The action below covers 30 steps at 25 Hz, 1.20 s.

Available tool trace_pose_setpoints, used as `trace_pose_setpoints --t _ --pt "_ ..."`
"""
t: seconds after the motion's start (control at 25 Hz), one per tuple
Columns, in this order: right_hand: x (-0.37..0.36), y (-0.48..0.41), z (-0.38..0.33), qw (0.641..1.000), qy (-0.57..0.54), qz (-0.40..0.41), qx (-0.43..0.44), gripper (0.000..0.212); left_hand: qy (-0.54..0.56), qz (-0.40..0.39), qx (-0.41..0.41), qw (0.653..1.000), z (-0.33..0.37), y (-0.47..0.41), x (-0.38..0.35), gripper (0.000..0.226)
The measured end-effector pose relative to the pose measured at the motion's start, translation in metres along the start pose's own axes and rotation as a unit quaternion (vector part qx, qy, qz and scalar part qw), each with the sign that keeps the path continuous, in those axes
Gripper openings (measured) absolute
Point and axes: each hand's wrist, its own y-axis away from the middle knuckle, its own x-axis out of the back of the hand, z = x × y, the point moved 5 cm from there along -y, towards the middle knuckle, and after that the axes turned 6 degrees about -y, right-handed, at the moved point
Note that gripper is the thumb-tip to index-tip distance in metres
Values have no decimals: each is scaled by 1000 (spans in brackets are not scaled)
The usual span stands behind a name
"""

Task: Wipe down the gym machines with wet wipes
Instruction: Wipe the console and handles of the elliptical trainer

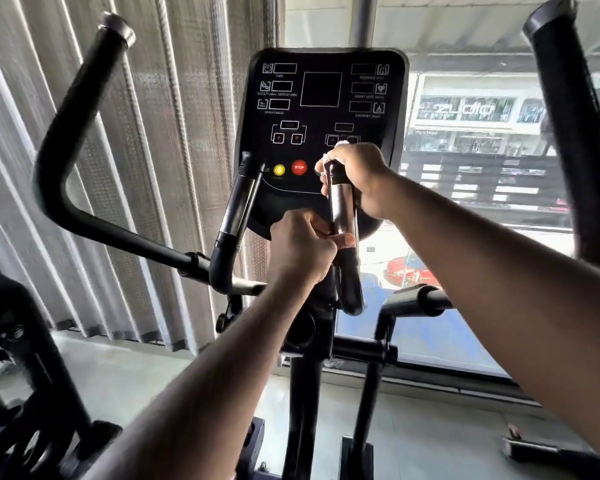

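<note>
White wipe (341, 144) pokes out at the top of our right grip (359, 180), which is clenched round it and the upper end of the inner handlebar (342, 209), just right of the frame's centre. Our left grip (300, 251) clasps the same handlebar lower down, fingers curled round it. Behind both we see the black console (321, 98), its red stop button (299, 167) and yellow button (279, 169) left of our right grip. A black swing arm (73, 109) rises at the upper left.
</note>
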Motion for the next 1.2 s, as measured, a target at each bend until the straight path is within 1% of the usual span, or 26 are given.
trace_pose_setpoints --t 0.04,0.08,0.16,0.2,0.24,0.32,0.36,0.44,0.48,0.56,0.64,0.72,0.8,0.84,0.92,1.0,1.08,1.12,1.16,1.2 --pt "0 4 7 993 -104 -18 -52 30 0 5 7 1000 -1 0 1 39" --pt "0 9 12 982 -166 -33 -82 35 -38 17 -2 999 1 3 2 39" --pt "-1 10 20 971 -216 -30 -96 48 -170 63 -52 982 9 11 6 35" --pt "-3 9 23 968 -227 -25 -101 56 -203 81 -75 973 14 16 8 33" --pt "-5 9 27 966 -233 -24 -106 64 -212 88 -89 969 16 18 8 32" --pt "-5 21 37 967 -224 -35 -113 78 -200 93 -86 972 14 18 8 36" --pt "-1 31 48 973 -202 -38 -109 81 -188 90 -81 975 14 18 9 40" --pt "12 52 82 988 -116 -25 -102 83 -184 97 -94 974 18 20 9 43" --pt "17 61 96 990 -88 -26 -110 87 -194 105 -105 970 20 22 10 42" --pt "20 61 99 983 -114 -81 -119 99 -212 117 -121 963 20 27 4 41" --pt "11 45 68 973 -166 -130 -94 93 -232 135 -129 955 18 32 1 37" --pt "4 32 31 974 -178 -121 -74 90 -254 149 -131 947 18 31 1 40" --pt "1 29 22 971 -198 -124 -55 91 -253 141 -134 948 17 33 2 44" --pt "2 36 29 972 -191 -129 -54 89 -247 135 -147 948 17 38 2 46" --pt "6 61 62 978 -138 -135 -80 85 -241 131 -156 949 4 55 4 48" --pt "14 89 102 982 -94 -137 -93 94 -259 130 -134 948 -29 72 6 45" --pt "18 103 125 983 -78 -150 -66 107 -280 128 -105 946 -63 86 5 43" --pt "18 102 132 984 -83 -153 -43 109 -268 126 -96 950 -74 91 1 38" --pt "17 101 136 984 -90 -152 -21 108 -244 124 -96 957 -78 96 -4 32" --pt "15 103 137 986 -92 -136 11 100 -220 128 -101 962 -75 100 -9 26"
